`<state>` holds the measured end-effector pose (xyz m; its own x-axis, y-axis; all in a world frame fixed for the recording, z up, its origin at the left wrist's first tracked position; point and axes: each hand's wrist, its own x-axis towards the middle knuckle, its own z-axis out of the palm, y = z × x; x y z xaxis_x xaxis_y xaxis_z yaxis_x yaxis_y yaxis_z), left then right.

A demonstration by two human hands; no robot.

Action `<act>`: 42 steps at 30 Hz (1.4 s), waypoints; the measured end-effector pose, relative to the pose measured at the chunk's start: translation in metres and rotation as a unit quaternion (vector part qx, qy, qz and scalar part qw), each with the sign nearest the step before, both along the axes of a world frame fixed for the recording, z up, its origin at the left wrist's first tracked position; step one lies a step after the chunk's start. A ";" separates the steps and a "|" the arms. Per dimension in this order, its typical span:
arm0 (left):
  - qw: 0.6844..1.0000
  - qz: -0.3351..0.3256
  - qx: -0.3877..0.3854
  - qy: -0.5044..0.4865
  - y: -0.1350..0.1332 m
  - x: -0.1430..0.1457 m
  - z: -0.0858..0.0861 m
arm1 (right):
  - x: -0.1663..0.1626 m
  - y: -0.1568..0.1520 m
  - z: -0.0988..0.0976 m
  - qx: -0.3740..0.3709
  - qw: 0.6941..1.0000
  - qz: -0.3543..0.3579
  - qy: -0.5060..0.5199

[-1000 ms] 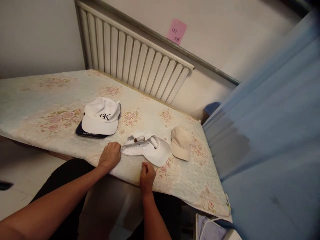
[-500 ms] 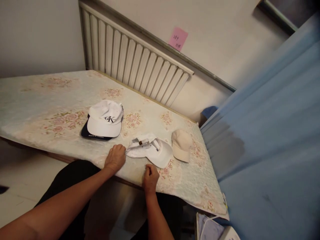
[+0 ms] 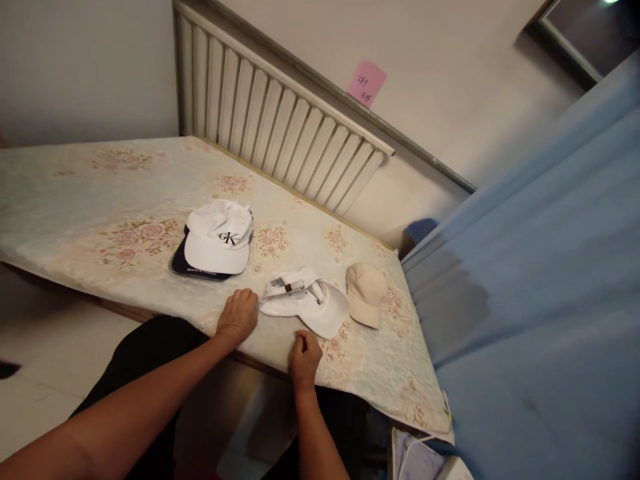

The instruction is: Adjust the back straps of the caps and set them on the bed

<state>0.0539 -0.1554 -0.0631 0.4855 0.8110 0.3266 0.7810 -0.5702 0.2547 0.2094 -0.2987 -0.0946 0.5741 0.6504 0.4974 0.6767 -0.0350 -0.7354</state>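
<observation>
A white baseball cap (image 3: 327, 310) lies tipped on its side, its back strap facing up and its brim to the right. My left hand (image 3: 239, 315) rests on the bedding with fingers curled, right against the cap's left end; I see nothing in it, though the fingertips are partly hidden. Just below the cap, near the bed's front edge, is my right hand (image 3: 306, 357), closed in a loose fist with nothing visible inside. To the left, a white cap with black letters (image 3: 219, 230) sits on top of a dark cap (image 3: 186, 261). A beige cap (image 3: 367, 293) lies beyond the brim.
All the caps are on a bed with a floral quilted cover (image 3: 140, 200). A white radiator (image 3: 280, 120) stands along the far side, under a pink note (image 3: 367, 81) on the wall. Blue curtain (image 3: 540, 267) hangs at the right. Below the bed's right corner is a box-like item (image 3: 417, 457).
The view has shifted slightly, so everything sits a little further right. Hands and caps keep their places relative to one another.
</observation>
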 end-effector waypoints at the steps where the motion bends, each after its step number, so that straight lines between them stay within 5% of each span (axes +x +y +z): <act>1: 1.000 -0.001 0.000 -0.002 0.000 0.000 0.000 | 0.000 0.000 0.001 -0.001 1.000 0.000 0.000; 12: 1.000 -0.003 -0.004 -0.017 -0.001 0.000 -0.001 | -0.002 -0.002 0.006 -0.007 0.999 0.004 0.034; 21: 1.000 -0.002 -0.017 -0.016 -0.001 -0.001 0.000 | -0.003 0.001 0.018 -0.023 0.987 -0.004 0.159; 28: 0.999 -0.007 -0.026 -0.031 -0.001 -0.002 0.000 | -0.001 0.028 0.038 -0.033 0.950 0.031 0.310; 32: 0.998 -0.008 -0.032 -0.046 -0.002 -0.002 0.001 | -0.011 0.055 0.062 0.020 0.892 0.096 0.442; 42: 0.987 -0.002 -0.093 -0.129 0.000 -0.005 0.001 | -0.014 0.113 0.087 0.047 0.854 0.134 0.500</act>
<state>0.0484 -0.1555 -0.0618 0.4099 0.8666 0.2846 0.6743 -0.4980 0.5453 0.1953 -0.1858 -0.0080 0.5782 0.8100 -0.0977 -0.3176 0.1131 -0.9415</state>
